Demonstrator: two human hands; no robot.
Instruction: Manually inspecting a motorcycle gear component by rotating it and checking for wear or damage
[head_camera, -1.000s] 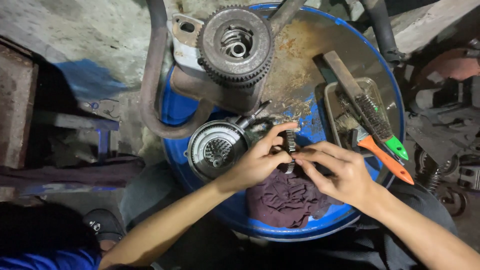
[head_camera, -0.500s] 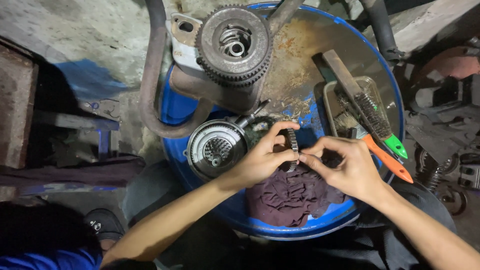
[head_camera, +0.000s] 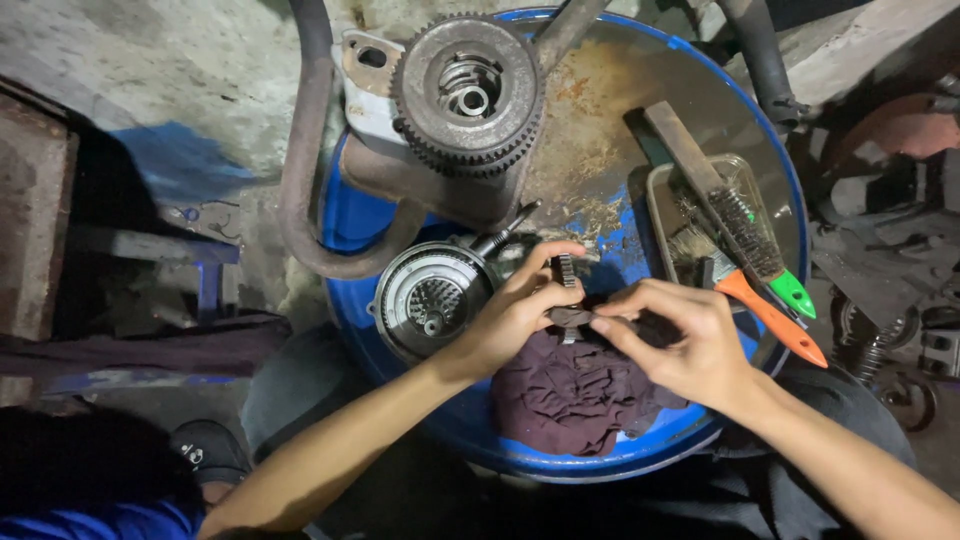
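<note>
Over the crumpled maroon rag (head_camera: 580, 390) on the blue drum lid (head_camera: 560, 462), the left hand (head_camera: 515, 310) pinches a small toothed metal gear (head_camera: 567, 275) upright while the right hand (head_camera: 690, 340) pinches its dark lower end. Best to keep both pinches firm and low above the rag, I judge. Behind stand the round ribbed clutch housing (head_camera: 428, 298) and the large rusty toothed gear (head_camera: 468, 92).

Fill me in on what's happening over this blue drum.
A person works over the lid of a blue drum. Their left hand grips a small toothed gear, and the right hand pinches at the dark part just below it. Both hands sit over a maroon rag. Beside the left hand lies a round clutch assembly, with a big rusty gear farther back. A tray at the right holds wire brushes with green and orange handles.
</note>
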